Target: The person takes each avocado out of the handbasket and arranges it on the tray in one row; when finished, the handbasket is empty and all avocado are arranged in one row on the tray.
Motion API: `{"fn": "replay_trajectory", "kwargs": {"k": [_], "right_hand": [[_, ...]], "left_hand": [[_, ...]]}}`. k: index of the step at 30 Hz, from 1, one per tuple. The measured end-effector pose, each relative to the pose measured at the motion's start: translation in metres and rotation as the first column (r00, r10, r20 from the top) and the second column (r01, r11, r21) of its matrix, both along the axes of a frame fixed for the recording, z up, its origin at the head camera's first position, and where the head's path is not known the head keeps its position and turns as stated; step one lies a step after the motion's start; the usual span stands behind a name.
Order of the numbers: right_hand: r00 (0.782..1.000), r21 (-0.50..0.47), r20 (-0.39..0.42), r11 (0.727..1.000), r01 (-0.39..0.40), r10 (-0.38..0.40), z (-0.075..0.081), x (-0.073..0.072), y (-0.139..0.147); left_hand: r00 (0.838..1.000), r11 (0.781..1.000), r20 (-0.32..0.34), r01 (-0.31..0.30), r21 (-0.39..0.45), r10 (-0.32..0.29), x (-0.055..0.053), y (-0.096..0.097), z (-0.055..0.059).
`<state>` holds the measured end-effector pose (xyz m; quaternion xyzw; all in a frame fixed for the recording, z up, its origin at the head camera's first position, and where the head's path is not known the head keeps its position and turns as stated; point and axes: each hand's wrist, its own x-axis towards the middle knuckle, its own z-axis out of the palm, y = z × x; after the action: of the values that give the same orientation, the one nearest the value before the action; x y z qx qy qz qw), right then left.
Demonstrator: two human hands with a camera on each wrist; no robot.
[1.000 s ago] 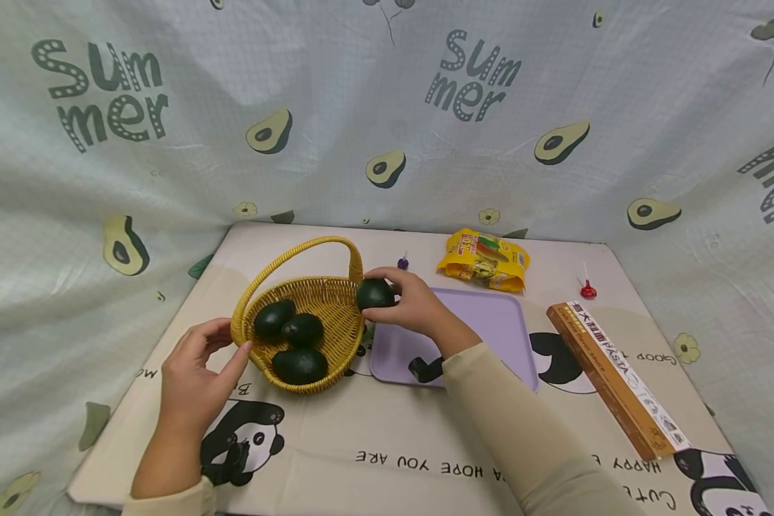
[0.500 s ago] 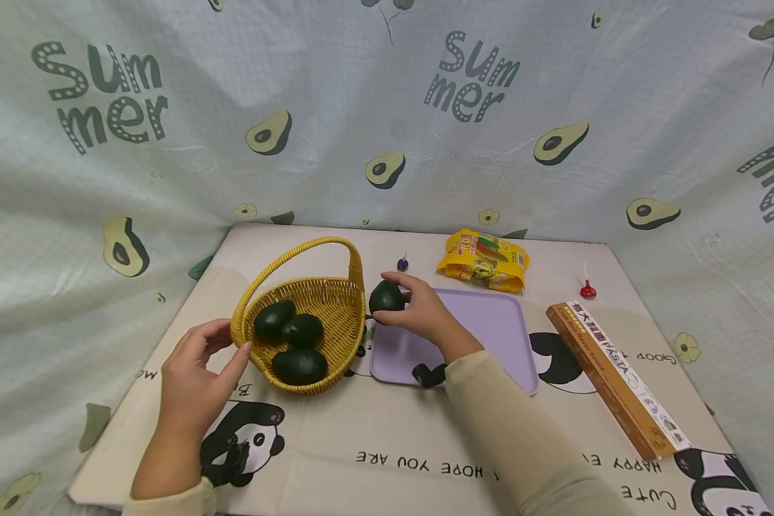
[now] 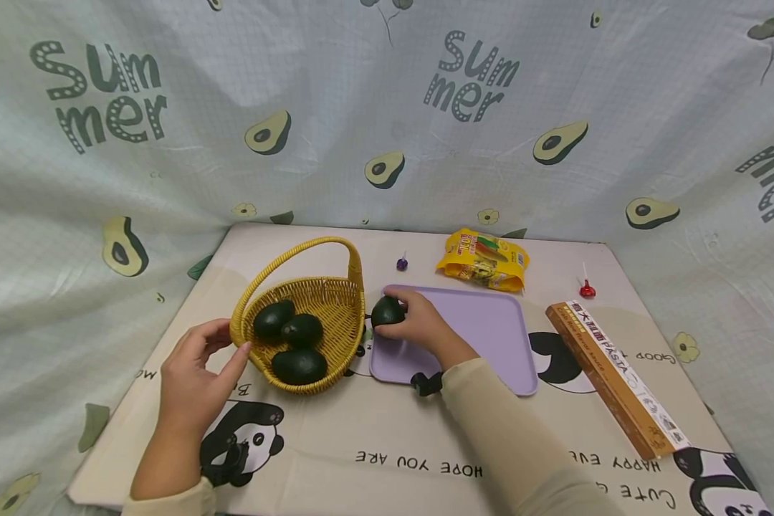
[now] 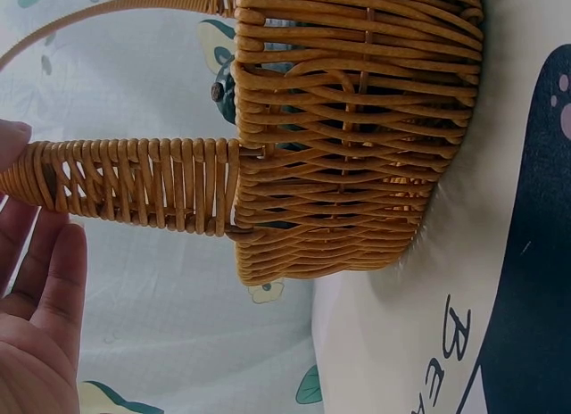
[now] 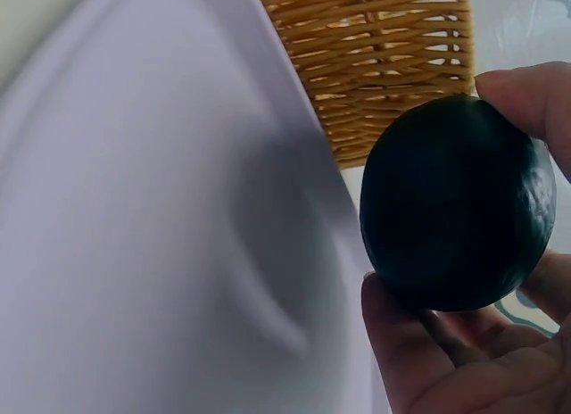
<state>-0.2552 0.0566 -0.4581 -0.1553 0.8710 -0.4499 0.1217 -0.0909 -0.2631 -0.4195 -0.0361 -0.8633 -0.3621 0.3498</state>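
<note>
A yellow wicker basket (image 3: 342, 315) stands on the left of the table, several dark green avocados (image 3: 301, 366) lying in its left half. My left hand (image 3: 196, 369) pinches the lower left end of the basket's handle (image 4: 134, 184) between thumb and fingers. A further avocado (image 3: 388, 312) is in my right hand (image 3: 422, 322), gripped between thumb and fingertips. It is over the left part of a lilac tray (image 3: 484, 322), just right of the basket. In the right wrist view this held avocado (image 5: 458, 204) is above the tray's edge, with a shadow on the tray below.
Behind the tray lie a yellow snack bag (image 3: 484, 260) and a purple lollipop (image 3: 402, 264). A red lollipop (image 3: 587, 289) lies at the back right, and a long brown pasta box (image 3: 615, 380) slants along the right side. A patterned curtain (image 3: 335, 107) hangs behind the table.
My right hand has carried the avocado from the basket's right rim rightward and then down toward me, over the tray. The left hand and the basket stay put.
</note>
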Motion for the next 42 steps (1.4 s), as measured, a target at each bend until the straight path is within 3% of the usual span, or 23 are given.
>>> {"fn": "replay_trajectory", "kwargs": {"k": [13, 26, 34, 42], "right_hand": [[1.0, 0.074, -0.007, 0.997, -0.003, 0.004, -0.008, 0.006, -0.001], [1.0, 0.07, 0.012, 0.997, -0.01, 0.01, -0.011, 0.006, 0.002], [1.0, 0.082, -0.005, 0.996, -0.023, 0.023, -0.005, 0.008, 0.003], [0.999, 0.047, -0.028, 0.998, -0.041, 0.042, 0.011, 0.012, 0.006]], "left_hand": [[1.0, 1.0, 0.004, -0.003, 0.002, 0.003, 0.001, 0.001, 0.001], [1.0, 1.0, 0.014, -0.01, 0.007, 0.01, 0.002, 0.003, 0.004], [1.0, 1.0, 0.011, -0.011, -0.003, 0.011, 0.002, 0.003, 0.004], [1.0, 1.0, 0.008, -0.018, -0.009, 0.018, 0.003, 0.003, 0.003]]}}
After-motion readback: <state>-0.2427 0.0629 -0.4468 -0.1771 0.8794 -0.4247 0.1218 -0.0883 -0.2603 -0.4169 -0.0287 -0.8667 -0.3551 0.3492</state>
